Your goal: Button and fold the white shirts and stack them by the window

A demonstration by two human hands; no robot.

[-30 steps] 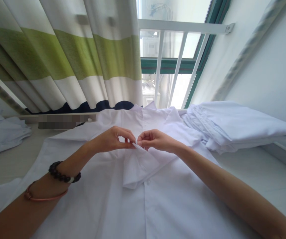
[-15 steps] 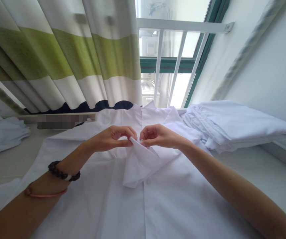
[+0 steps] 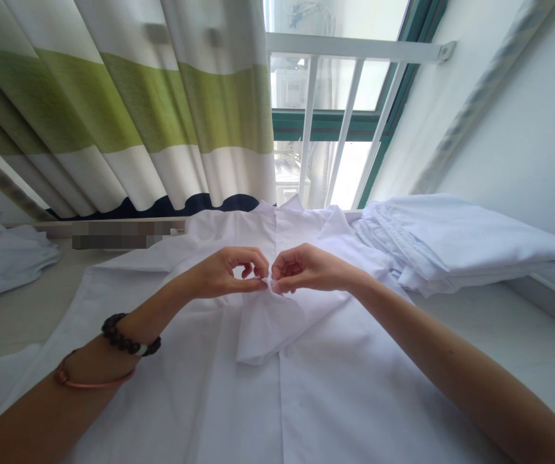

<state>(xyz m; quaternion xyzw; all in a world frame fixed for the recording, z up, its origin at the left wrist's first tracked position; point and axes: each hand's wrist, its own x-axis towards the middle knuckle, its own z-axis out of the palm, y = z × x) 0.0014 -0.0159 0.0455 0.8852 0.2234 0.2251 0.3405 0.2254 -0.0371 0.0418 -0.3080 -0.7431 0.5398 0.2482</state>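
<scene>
A white button-up shirt [image 3: 238,399] lies spread out before me, its collar [image 3: 282,205] at the far end. Above its front placket my left hand [image 3: 231,270] pinches the white cloth between thumb and fingers. My right hand [image 3: 306,267] meets it there, fingertips closed on the same raised bit of shirt front. From the pinch a fold of cloth [image 3: 267,328] hangs toward me. One button [image 3: 287,351] shows faintly on the placket below the fold. Any button between my fingertips is too small to make out.
Folded white garments [image 3: 456,238] are stacked at the right by the wall. More white cloth [image 3: 6,261] lies at the far left. Behind the shirt are a green-and-white curtain [image 3: 161,103] and a window with a white railing [image 3: 345,46].
My left hand has shifted slightly right and toward me, closer to my right fingertips. The pointed edge of cloth that stood up between my hands is now gathered down in the pinch.
</scene>
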